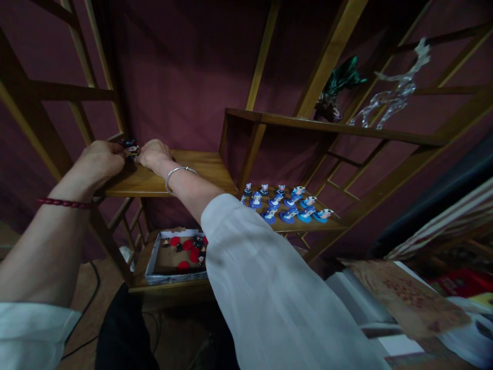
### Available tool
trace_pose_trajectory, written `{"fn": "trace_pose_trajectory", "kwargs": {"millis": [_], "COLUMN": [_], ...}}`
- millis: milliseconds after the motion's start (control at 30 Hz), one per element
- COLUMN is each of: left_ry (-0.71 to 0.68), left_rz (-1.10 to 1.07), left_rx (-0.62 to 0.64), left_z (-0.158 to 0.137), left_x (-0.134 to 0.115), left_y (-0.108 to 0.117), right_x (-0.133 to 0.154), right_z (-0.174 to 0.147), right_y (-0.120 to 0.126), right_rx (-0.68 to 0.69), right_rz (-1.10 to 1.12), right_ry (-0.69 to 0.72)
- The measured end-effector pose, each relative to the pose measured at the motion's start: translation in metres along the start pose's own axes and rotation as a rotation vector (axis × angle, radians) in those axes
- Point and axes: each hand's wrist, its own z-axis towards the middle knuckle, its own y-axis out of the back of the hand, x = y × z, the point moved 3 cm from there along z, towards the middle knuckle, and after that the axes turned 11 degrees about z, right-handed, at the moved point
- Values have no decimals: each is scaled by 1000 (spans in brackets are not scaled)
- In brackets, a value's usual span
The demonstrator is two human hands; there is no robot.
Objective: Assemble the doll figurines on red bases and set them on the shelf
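A small dark figurine (131, 148) with touches of red and yellow stands at the left end of a wooden shelf board (208, 167). My left hand (100, 160), above a wrist with a dark red bead bracelet, has its fingers curled against the figurine's left side. From the right, my right hand (155, 154) pinches it too, a silver bangle on that wrist. Fingertips hide part of the figurine's sides. Below, a shallow box (164, 264) holds several figurine pieces and red discs; my right sleeve covers its right end.
Several blue, purple and dark figurines (290, 215) stand in rows on a lower shelf at right. Above them are a clear deer ornament (396, 97) and a dark green ornament (339, 85). Wooden uprights (252, 154) divide the shelving. A cardboard sheet (408, 293) lies at lower right.
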Motion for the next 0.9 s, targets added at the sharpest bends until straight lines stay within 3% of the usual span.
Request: {"fn": "trace_pose_trajectory", "kwargs": {"millis": [100, 200, 900], "left_ry": [5, 38, -128], "left_rz": [62, 89, 234], "left_rx": [-42, -93, -123], "left_z": [1, 0, 0], "left_x": [0, 0, -2], "left_y": [-1, 0, -8], "right_x": [2, 5, 4], "right_z": [-5, -9, -12], "right_y": [3, 4, 3], "right_rx": [31, 59, 31], "right_rz": [-205, -264, -260], "right_ry": [-100, -83, -43]}}
